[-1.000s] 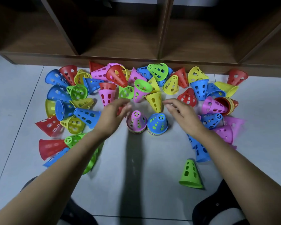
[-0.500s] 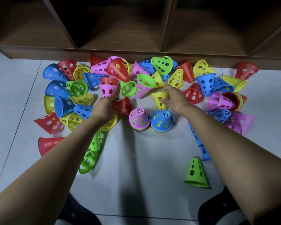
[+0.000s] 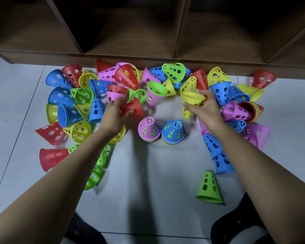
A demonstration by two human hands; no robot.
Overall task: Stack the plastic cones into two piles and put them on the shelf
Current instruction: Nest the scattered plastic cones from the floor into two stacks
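Fingers point(image 3: 115, 104) of the left hand point(image 3: 114, 118) are curled round a red cone point(image 3: 135, 106), with the thumb closing on its near side. Whether the cone is clear of the tiled floor point(image 3: 148, 182) I cannot tell. Fingers point(image 3: 203, 93) of the right hand point(image 3: 207, 112) wrap over the far rim of a yellow cone point(image 3: 192, 101), thumb on the near wall, holding it mouth up with its narrow end pointing down.

Between the two sets of fingers and a little nearer the person, a pink-topped pile point(image 3: 149, 127) and a blue-topped pile point(image 3: 173, 130) stand mouth down, side by side and touching. Loose cones point(image 3: 67, 95) lie jumbled beyond and outward of both sets of fingers, reaching the foot of the shelf point(image 3: 148, 57), which runs across just past them. One green cone point(image 3: 209, 188) stands upright alone, well behind the right fingers, beside that forearm.
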